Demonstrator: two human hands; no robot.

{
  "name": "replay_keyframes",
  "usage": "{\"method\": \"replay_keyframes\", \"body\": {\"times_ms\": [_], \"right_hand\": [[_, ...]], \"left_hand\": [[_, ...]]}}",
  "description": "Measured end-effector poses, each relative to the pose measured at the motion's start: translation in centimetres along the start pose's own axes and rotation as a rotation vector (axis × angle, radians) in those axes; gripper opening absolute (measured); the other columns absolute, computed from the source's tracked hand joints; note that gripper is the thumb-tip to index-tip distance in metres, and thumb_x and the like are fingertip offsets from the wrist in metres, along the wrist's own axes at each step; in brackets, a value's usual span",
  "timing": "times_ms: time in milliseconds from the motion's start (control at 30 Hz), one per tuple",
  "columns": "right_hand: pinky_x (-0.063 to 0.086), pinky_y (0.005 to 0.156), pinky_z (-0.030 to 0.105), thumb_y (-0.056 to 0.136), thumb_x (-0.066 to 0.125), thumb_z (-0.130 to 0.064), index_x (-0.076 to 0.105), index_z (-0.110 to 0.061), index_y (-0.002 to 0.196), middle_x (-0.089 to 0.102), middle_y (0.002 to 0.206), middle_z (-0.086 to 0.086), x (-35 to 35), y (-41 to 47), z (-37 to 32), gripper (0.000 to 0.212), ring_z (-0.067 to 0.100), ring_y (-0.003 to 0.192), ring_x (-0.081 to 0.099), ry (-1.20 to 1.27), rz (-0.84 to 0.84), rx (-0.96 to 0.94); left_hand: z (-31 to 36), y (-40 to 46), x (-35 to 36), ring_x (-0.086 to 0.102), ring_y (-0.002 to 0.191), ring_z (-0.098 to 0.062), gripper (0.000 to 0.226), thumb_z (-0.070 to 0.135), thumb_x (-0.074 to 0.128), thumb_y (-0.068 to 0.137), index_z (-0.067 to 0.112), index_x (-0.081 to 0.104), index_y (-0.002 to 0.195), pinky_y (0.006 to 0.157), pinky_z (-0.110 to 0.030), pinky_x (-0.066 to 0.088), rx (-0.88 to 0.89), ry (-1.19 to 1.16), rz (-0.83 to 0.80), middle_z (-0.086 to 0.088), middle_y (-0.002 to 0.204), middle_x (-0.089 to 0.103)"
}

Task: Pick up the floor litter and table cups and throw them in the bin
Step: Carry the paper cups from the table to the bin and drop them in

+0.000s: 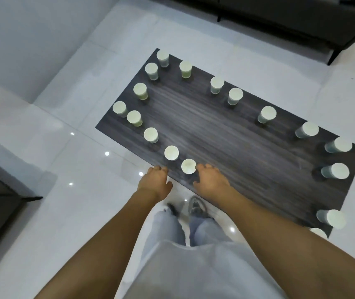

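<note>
**Cups all waiting, hands just arriving at the near edge**

We are standing at the lower-left long edge of a dark wood-grain surface [215, 130] that runs from the upper middle of the frame toward the right. Pale cups ring its border: a line down the left side, a second line along the far edge toward the right, and a few more at the right end, one of them half cut off at the lower right corner. As far as we can see, nothing has been cleared yet, so we judge the cup part of the task barely begun. No bin and no floor litter show in this view, so we cannot say how that part stands.

Our left hand [154, 184] hovers over the surface's corner edge, fingers loosely curled and holding nothing. Our right hand [210, 180] rests over the surface just right of the nearest cup [188, 166]; its fingertips look to be touching or almost touching the cup's side, but the angle hides the contact, so we cannot tell whether that grip has closed.

The middle of the surface gives open room for reaching. The cups sit close to the edges, so a careless sweep could knock one onto the glossy white floor [68, 169]. A dark sofa [301, 20] stands well beyond, at the top.
</note>
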State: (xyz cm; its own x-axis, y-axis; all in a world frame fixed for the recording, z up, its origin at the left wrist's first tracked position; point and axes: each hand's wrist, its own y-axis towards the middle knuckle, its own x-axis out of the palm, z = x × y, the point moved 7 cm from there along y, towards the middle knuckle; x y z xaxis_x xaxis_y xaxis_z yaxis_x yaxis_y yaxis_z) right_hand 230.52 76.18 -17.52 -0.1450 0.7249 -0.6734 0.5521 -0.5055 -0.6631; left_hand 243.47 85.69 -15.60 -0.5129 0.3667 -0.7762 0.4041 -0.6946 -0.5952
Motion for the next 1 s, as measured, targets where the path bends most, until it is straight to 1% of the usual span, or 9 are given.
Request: {"method": "replay_keyframes", "body": {"times_ms": [100,267,333,400,533,700,800,900,1000], "right_hand": [[0.043,0.099,0.041,0.090,0.056,-0.029,0.036,-0.014,0.139,0.044,0.134,0.012,0.6,3.2,0.2,0.054,0.033,0.124,0.042,0.042,-0.023,0.069],[0.041,0.098,0.043,0.090,0.056,-0.028,0.036,-0.017,0.139,0.041,0.134,0.011,2.8,8.3,1.2,0.054,0.034,0.126,0.036,0.166,-0.039,0.186],[0.042,0.095,0.043,0.091,0.055,-0.028,0.034,-0.017,0.141,0.039,0.136,0.010,3.8,10.6,1.5,0.056,0.033,0.127,0.034,0.202,-0.022,0.226],[0.042,0.095,0.044,0.091,0.056,-0.030,0.032,-0.018,0.142,0.038,0.138,0.010,4.9,13.0,1.9,0.057,0.032,0.127,0.033,0.209,0.000,0.254],[0.040,0.098,0.046,0.090,0.059,-0.035,0.029,-0.021,0.146,0.035,0.142,0.009,7.9,17.2,2.8,0.065,0.033,0.129,0.031,0.239,0.025,0.295],[0.036,0.105,0.050,0.083,0.071,-0.035,0.029,-0.026,0.145,0.024,0.151,0.007,12.2,20.3,3.0,0.075,0.034,0.135,0.025,0.271,0.022,0.354],[0.036,0.107,0.047,0.083,0.072,-0.023,0.028,-0.025,0.145,0.025,0.151,0.007,13.9,20.8,2.9,0.076,0.031,0.136,0.026,0.283,0.060,0.380],[0.038,0.107,0.045,0.084,0.071,-0.017,0.030,-0.024,0.144,0.027,0.149,0.007,14.5,20.5,3.0,0.074,0.030,0.135,0.029,0.327,0.107,0.411],[0.039,0.106,0.045,0.085,0.070,-0.018,0.030,-0.023,0.145,0.030,0.147,0.007,14.2,19.3,3.1,0.072,0.030,0.134,0.031,0.380,0.130,0.438]], "left_hand": [[-0.8,4.0,-0.2,0.045,0.121,-0.028,0.042,0.029,0.052,0.093,0.012,0.047,0.131,0.094,-0.038,0.044,0.015,0.021,-0.061,-0.010,0.130,0.050],[-1.7,11.0,0.5,0.048,0.117,-0.029,0.036,0.019,0.049,0.092,0.009,0.048,0.126,0.089,-0.038,0.046,0.106,0.069,-0.130,-0.011,0.127,0.050],[-1.9,13.9,1.1,0.045,0.120,-0.029,0.040,0.017,0.049,0.092,0.009,0.046,0.131,0.092,-0.038,0.045,0.158,0.107,-0.125,-0.010,0.130,0.049],[-1.9,17.0,1.9,0.041,0.124,-0.028,0.047,0.017,0.052,0.091,0.010,0.043,0.136,0.099,-0.039,0.042,0.221,0.130,-0.111,-0.009,0.135,0.046],[-1.5,22.2,5.1,0.031,0.135,-0.028,0.058,0.023,0.060,0.089,0.015,0.036,0.142,0.110,-0.039,0.033,0.371,0.236,-0.118,-0.008,0.146,0.037],[-2.6,25.8,10.4,0.019,0.141,-0.033,0.071,0.033,0.068,0.084,0.025,0.030,0.144,0.113,-0.047,0.026,0.417,0.358,-0.185,-0.009,0.152,0.023],[-3.6,26.1,12.3,0.020,0.141,-0.033,0.063,0.025,0.066,0.086,0.022,0.034,0.141,0.113,-0.048,0.029,0.456,0.399,-0.188,-0.010,0.152,0.023],[-4.2,25.8,12.2,0.028,0.136,-0.032,0.053,0.011,0.062,0.085,0.018,0.042,0.134,0.107,-0.046,0.038,0.492,0.362,-0.146,-0.011,0.147,0.031],[-3.9,24.8,11.4,0.034,0.130,-0.030,0.052,0.014,0.061,0.085,0.018,0.043,0.134,0.101,-0.043,0.043,0.525,0.374,-0.150,-0.009,0.141,0.038]]}}
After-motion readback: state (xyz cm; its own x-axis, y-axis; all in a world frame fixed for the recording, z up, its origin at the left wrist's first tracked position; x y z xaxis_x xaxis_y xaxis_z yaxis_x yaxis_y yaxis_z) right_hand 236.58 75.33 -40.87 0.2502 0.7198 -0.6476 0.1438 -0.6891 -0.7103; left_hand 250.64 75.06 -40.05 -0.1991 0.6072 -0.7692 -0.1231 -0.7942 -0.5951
